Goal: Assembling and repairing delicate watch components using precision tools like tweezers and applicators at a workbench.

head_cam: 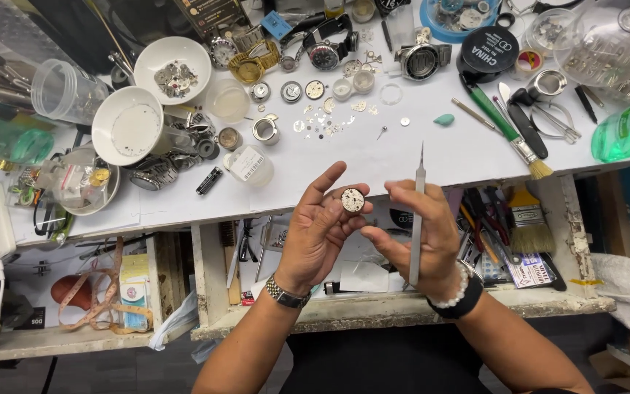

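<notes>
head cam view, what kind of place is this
Most likely a watch repair bench. The left hand pinches a small round watch movement, the right hand holds tweezers, and wristwatches and loose tiny parts lie on the white worktop.

Two hands are working over the bench: the left hand (315, 233) is pinching one round watch movement (353, 200), and the right hand (421, 233) is gripping one pair of tweezers (417, 219). Two white bowls (172, 67) are sitting at the bench's left, with two clear plastic cups (67, 91) near them, though the second is hard to tell apart from the clutter. Two brushes are lying at right, one green-handled brush (504, 124) on the top and one flat brush (530, 222) in the drawer; the loose small parts are too many and too small to count.
</notes>
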